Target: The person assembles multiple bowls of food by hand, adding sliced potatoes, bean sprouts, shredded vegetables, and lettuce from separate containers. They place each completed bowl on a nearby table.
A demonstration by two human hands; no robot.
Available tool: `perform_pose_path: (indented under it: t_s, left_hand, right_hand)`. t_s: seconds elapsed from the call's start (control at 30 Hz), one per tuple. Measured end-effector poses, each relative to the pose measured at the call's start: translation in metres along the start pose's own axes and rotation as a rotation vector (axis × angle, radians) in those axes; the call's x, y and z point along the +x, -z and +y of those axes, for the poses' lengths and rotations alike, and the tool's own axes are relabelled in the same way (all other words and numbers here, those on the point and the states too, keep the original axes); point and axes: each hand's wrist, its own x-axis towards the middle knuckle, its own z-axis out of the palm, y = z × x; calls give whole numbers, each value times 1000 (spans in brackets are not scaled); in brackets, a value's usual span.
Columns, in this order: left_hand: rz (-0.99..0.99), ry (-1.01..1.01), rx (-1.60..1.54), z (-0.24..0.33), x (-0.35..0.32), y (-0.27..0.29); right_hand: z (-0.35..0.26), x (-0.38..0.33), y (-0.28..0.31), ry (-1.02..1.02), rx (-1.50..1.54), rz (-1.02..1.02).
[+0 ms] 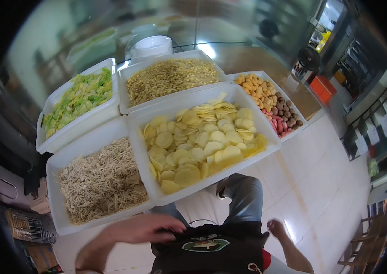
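Black cloth garment (179,262) with a green-edged emblem, bottom centre of frame. Left hand (162,228) at its upper left edge, fingers blurred and pointing across; cannot tell whether they grip the cloth. Right hand (276,228) just beside its right edge, fingers loosely curled, contents, if any, not discernible. Progress, by judgement: a pause or changeover; neither hand is in the food, and filling looks done, with anything left to do unclear. Nearest outward, lower left: white rectangular plastic tub (53,192) of pale, thin, tangled shreds (102,182). Touching it, at centre: a second white plastic tub (145,160) heaped with round, pale-yellow slices (216,139). Behind, upper left, chopped pale-green leaves (81,96); upper centre, small yellowish sprouts (170,77); upper right, tan, brown and pink pieces (285,114) sharing one container. White round bowls (154,46) at the back. Bent knee in blue denim (244,194) sits close under the slices' tub, crowding the near side; the back containers lie behind the front pair.
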Motion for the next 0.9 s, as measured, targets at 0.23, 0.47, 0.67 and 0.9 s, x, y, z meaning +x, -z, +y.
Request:
perform_pose_path:
  t_s: [0.23,0.47,0.67,0.9]
  left_hand:
    - [892,-132,1214,117,130,212]
    - [1116,72,1505,50,242,460]
    - [1081,277,1304,26,321,536]
    - [997,66,963,33,322,579]
  right_hand:
    - [-280,91,80,179,389,41]
    - [-325,145,71,251,406,-178]
    - [-308,161,84,101,255,-97]
    - [-233,193,55,-137,715,-144]
